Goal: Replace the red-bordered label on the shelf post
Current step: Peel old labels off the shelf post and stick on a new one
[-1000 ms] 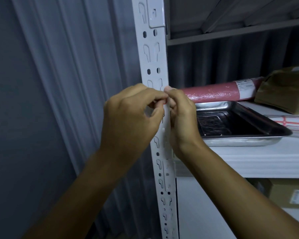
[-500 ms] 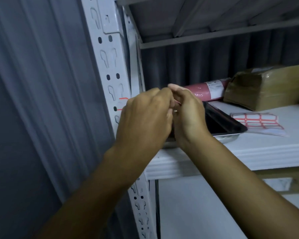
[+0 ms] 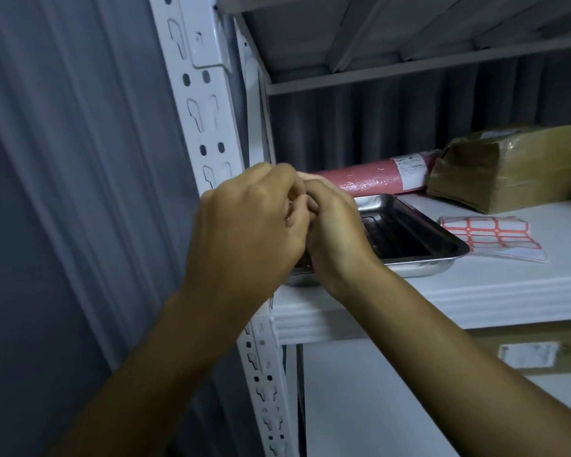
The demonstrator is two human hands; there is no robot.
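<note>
Both hands meet right in front of the white slotted steel shelf post (image 3: 211,127), at the front left corner of the white shelf board (image 3: 475,291). The left hand (image 3: 248,232) has its fingers curled in tight, fingertips pressed against those of the right hand (image 3: 335,232), which is curled the same way. It looks like a pinch on something tiny between them, but whatever it is stays hidden, so I cannot tell what either grip holds. The red-bordered label on the post is not visible either; the hands cover that stretch of post.

Spare stock is near: a sheet of red-bordered white sticker labels (image 3: 488,235) lies on the shelf, just beside the shiny steel tray (image 3: 442,255). Behind the tray a pink plastic-wrapped roll (image 3: 370,179) runs along the back edge, touching a brown taped parcel (image 3: 515,166).

The risks, as I judge them: a thin sticker can fold onto itself or cling to a fingertip, and working blind behind the knuckles invites a crooked placement across the post's slots.
</note>
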